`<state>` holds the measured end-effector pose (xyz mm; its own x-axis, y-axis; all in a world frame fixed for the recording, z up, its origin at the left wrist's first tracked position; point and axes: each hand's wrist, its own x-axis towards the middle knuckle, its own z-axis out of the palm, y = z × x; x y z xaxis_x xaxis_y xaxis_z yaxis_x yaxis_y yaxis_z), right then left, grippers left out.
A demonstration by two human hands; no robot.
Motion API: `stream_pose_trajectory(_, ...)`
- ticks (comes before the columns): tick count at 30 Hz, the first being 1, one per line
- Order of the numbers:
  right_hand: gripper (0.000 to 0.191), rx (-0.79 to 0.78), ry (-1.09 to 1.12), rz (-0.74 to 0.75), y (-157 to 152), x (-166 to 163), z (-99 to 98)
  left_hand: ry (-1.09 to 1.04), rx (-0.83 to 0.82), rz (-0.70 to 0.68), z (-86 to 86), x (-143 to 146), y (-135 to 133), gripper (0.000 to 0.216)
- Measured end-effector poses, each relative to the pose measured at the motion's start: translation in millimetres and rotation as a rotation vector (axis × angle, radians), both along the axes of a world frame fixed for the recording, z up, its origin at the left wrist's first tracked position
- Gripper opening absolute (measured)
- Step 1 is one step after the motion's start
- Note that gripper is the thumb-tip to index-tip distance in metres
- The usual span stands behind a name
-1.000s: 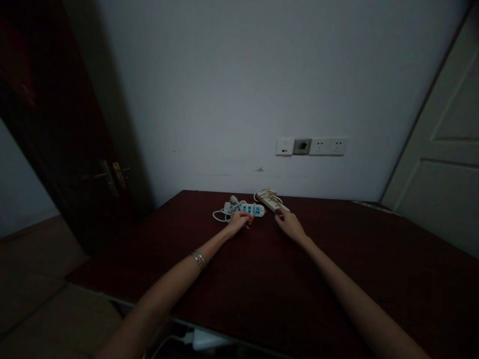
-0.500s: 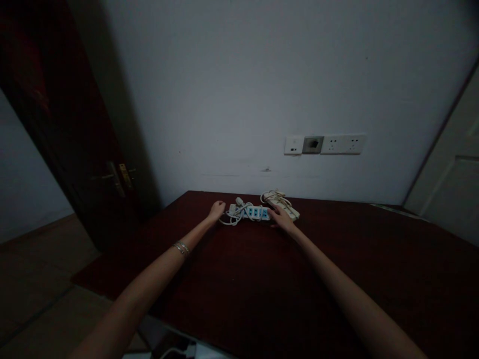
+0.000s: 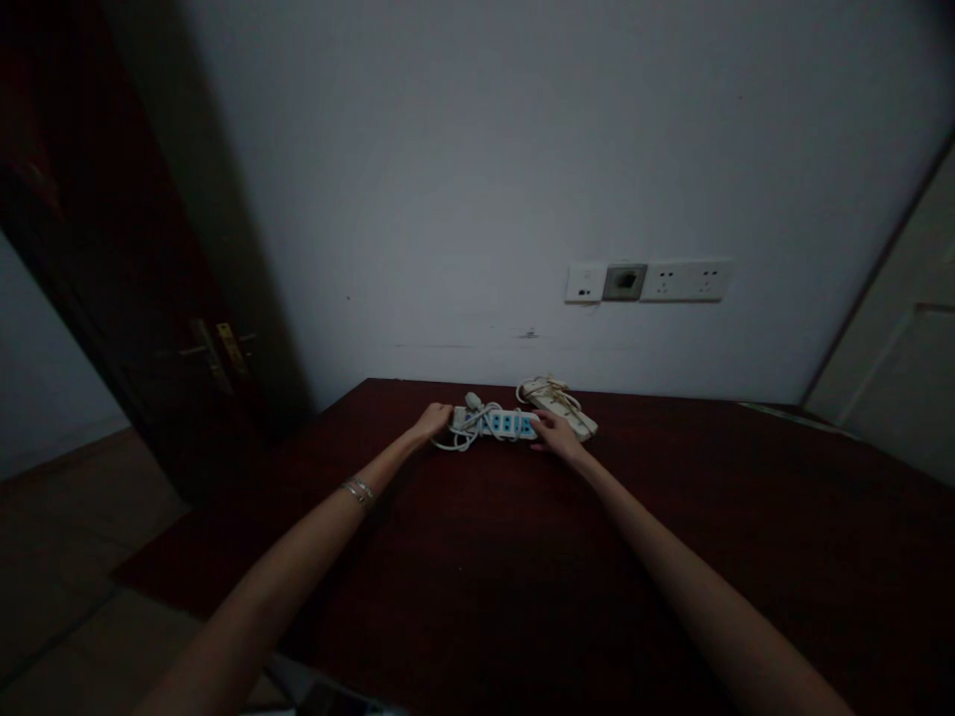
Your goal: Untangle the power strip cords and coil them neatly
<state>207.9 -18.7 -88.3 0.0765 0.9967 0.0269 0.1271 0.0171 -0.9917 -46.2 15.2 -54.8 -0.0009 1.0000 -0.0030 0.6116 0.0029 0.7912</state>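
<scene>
A white power strip (image 3: 511,424) with blue socket faces lies near the back of the dark red table, its white cord (image 3: 467,439) looped around its left part. The plug (image 3: 473,401) rests on top of the loops. At the strip's left end, my left hand (image 3: 433,423) is closed, fingertips against the end. My right hand (image 3: 557,436) grips the opposite end, thumb and fingers on either side. Just behind my right hand sits a second, cream-coloured power strip (image 3: 583,426) with its cord bundled on top.
The dark red tabletop (image 3: 477,557) reaches back to a pale wall with a row of wall sockets (image 3: 684,281). A dark door with a handle (image 3: 211,355) stands at left, and a pale door (image 3: 906,348) is at right.
My left hand has moved right, closing the small gap to the strip's left end. My right hand keeps its place at the other end. The view has shifted slightly.
</scene>
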Motion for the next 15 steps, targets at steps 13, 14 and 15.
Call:
stream_pose_trajectory(13, 0.034, -0.031, 0.195, -0.054, -46, 35, 39.4, 0.039, 0.060, -0.161, 42.4, 27, -30, 0.022)
stream_pose_trajectory(14, 0.034, -0.037, 0.208, -0.065, -53, 40, 39.9, 0.039, 0.060, -0.185, 43.9, 32, -34, 0.021)
stream_pose_trajectory(15, 0.034, -0.042, 0.220, -0.076, -60, 45, 39.6, 0.040, 0.057, -0.210, 44.7, 36, -39, 0.020)
